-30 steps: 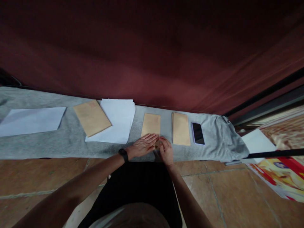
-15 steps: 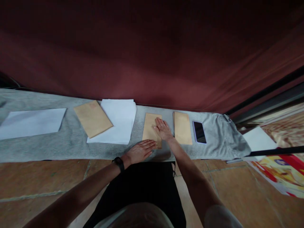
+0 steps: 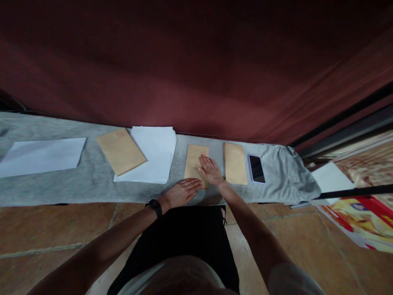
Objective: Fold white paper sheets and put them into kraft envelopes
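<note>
A brown envelope (image 3: 193, 159) lies on the grey cloth (image 3: 92, 186) straight ahead of me. My right hand (image 3: 210, 170) lies flat on its right half, fingers stretched out and pointing away. My left hand (image 3: 182, 191), with a black watch on the wrist, rests flat on the cloth at the envelope's near left corner, fingers open. A second brown envelope (image 3: 235, 163) lies just right of my right hand. A third brown envelope (image 3: 120, 150) sits to the left, overlapping a stack of white paper (image 3: 152, 157).
A dark phone (image 3: 256, 169) lies right of the envelopes. Another white sheet (image 3: 41, 157) is at the far left of the cloth. A dark red curtain hangs behind. Tiled floor lies in front; a colourful printed sheet (image 3: 359, 221) and a white sheet (image 3: 330, 179) sit at the right.
My right hand moved from the envelope's near edge up onto its surface, then slid slightly back toward me. My left hand drew back to the near left corner.
</note>
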A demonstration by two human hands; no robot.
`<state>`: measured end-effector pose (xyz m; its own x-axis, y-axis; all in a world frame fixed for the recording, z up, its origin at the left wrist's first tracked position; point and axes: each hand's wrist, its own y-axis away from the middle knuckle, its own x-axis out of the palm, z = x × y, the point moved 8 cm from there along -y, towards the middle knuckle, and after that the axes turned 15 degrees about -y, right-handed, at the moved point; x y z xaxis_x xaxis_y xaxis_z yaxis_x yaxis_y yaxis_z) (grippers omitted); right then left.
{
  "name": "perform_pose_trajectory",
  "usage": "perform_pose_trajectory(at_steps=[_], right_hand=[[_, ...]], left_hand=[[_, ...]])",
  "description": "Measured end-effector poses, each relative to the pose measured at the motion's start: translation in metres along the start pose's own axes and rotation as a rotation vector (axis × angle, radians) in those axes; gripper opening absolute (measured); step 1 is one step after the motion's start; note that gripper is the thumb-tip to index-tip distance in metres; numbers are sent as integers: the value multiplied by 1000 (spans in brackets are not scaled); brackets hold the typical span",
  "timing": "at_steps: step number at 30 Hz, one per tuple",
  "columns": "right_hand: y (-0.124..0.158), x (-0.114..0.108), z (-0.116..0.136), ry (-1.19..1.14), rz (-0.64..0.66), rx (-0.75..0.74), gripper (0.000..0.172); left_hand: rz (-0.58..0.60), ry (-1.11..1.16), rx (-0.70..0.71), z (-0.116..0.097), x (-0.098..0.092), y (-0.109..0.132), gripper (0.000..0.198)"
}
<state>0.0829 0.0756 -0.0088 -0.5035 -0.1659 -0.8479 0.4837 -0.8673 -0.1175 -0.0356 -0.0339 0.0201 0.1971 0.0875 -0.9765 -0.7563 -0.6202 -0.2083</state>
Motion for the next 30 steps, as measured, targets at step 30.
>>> perform_pose_trajectory(at_steps=[30], right_hand=[[-28,-1,1,37,123,14,57]], left_hand=[[-30,-92,36,-7,-1,2,42]])
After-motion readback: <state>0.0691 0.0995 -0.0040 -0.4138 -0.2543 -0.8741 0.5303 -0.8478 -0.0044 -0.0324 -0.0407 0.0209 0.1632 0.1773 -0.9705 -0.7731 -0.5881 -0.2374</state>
